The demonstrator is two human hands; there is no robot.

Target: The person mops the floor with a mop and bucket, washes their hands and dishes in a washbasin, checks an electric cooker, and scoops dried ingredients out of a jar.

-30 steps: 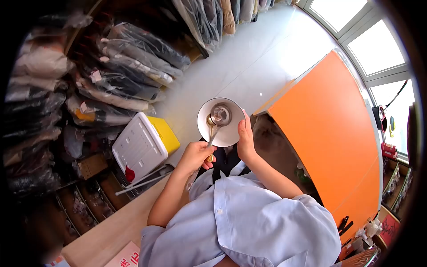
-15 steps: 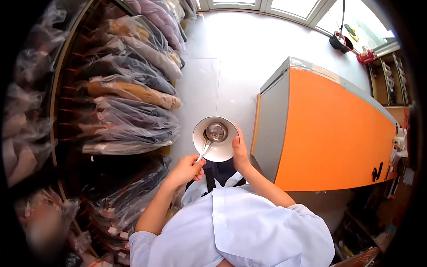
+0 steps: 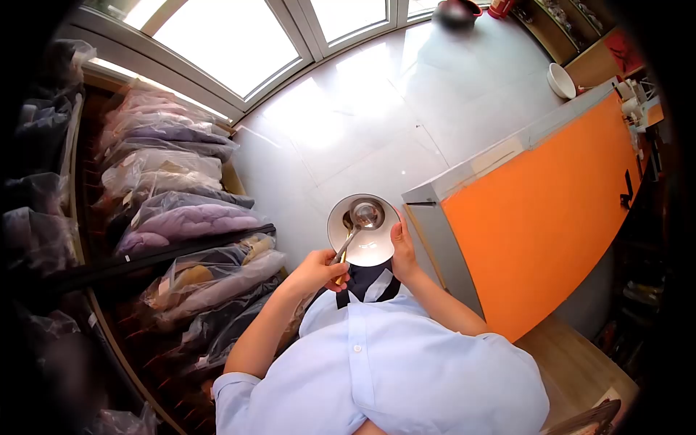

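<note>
bowl (image 3: pixel 372 249) at mid-frame, and what a stage: pale tiled floor (image 3: pixel 348 148) running across the upper middle, the orange counter (image 3: pixel 540 243) filling the right, plastic-wrapped clothes (image 3: pixel 190 222) hung down the left. white-walled, that bowl is held above the floor, just left of the counter's near corner, mouth to the camera. right hand (image 3: pixel 404 250) has its right side, half open, thumb by the rim, other fingers mostly hidden! left hand (image 3: pixel 320 272), below and left, is curled tight round two handles: the silvery ladle (image 3: pixel 367 214), its head within the rim, and, smallest of all, a gold-toned spoon (image 3: pixel 348 220) beside it. touching the bottom? can't tell. looks like a holding-and-dipping step to me; the next move, i'd judge, calls for a steady bowl and a firm grip on both handles.
</note>
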